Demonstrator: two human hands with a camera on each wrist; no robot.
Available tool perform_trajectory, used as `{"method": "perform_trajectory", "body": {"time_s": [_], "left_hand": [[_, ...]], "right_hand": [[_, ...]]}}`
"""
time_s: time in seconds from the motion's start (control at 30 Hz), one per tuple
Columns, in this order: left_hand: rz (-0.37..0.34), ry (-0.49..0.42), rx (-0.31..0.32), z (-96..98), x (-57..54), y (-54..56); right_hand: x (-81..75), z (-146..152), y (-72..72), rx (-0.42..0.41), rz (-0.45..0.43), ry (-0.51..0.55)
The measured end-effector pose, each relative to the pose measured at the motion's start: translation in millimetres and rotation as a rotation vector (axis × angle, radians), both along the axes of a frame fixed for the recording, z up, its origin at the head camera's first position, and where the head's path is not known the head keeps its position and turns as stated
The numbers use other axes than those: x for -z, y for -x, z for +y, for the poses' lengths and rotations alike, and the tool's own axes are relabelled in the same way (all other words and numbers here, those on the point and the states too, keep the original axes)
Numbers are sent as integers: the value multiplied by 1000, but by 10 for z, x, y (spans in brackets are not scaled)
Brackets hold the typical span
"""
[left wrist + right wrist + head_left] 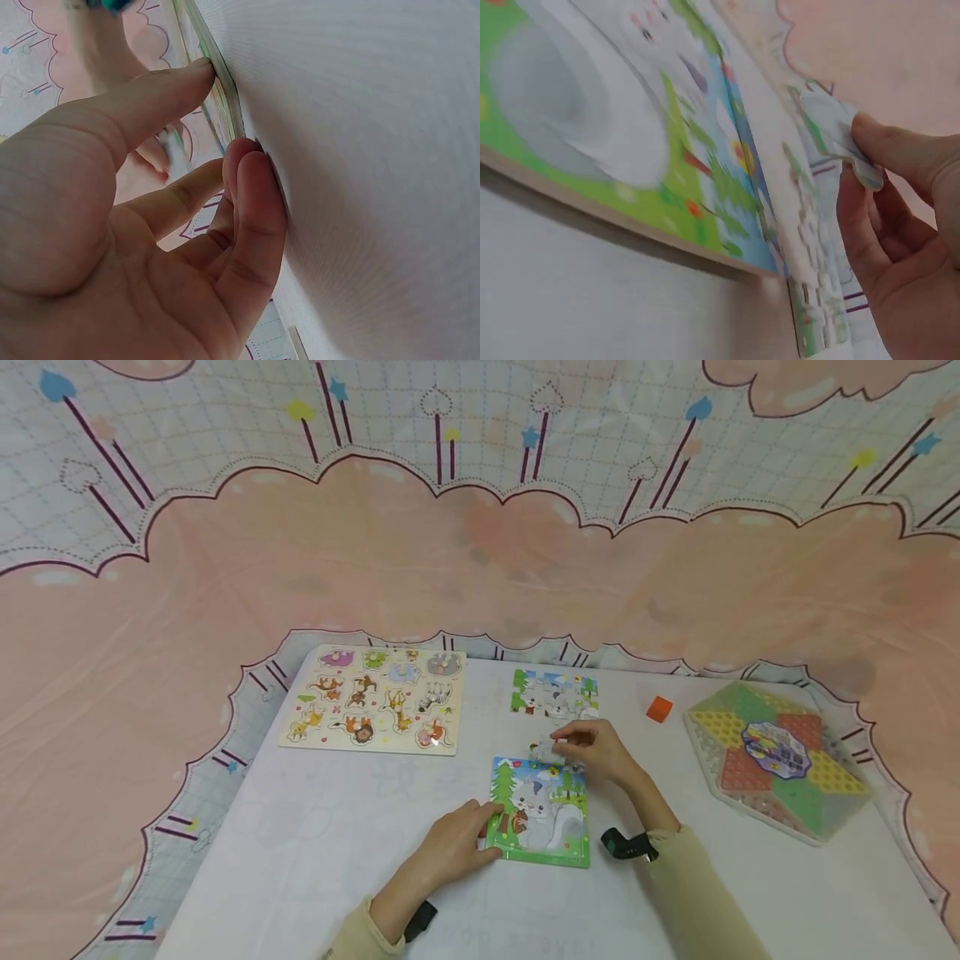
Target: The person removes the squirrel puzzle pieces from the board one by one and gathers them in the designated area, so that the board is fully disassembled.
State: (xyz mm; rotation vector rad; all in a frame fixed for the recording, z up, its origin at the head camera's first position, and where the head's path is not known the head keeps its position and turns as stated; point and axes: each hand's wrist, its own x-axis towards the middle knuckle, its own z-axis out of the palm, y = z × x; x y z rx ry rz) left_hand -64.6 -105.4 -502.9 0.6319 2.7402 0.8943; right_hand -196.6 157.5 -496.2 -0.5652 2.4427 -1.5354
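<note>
A square puzzle board [538,856] with a green border and a squirrel picture lies flat on the table. My left hand [455,842] holds its left edge; in the left wrist view the thumb and curled fingertips meet at the board's rim [231,105]. Just beyond the board's top edge, my right hand [596,750] pinches a pale puzzle piece [832,124] between thumb and fingers, raised above the table. Behind that hand lies a group of puzzle pieces [555,692] showing a similar forest scene. How much of the board's picture is loose pieces I cannot tell.
An animal peg puzzle [371,702] lies at the back left. A small orange block [659,709] sits right of the pieces. At the far right is a clear hexagonal box [780,760] with coloured triangles. Patterned cloth [480,568] surrounds the white table [322,835].
</note>
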Motion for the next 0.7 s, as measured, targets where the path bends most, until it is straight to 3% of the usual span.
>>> {"method": "perform_trajectory", "body": {"time_s": [0.17, 0.33, 0.57, 0.7], "left_hand": [[-12, -10, 1, -8, 6, 2], [-6, -14, 1, 4, 10, -1], [-16, -16, 6, 5, 0, -9], [-26, -16, 7, 2, -6, -4]], "right_hand": [[2, -15, 264, 22, 12, -43], [78, 10, 384, 14, 11, -110], [109, 0, 401, 15, 114, -325], [102, -15, 386, 31, 172, -386]]}}
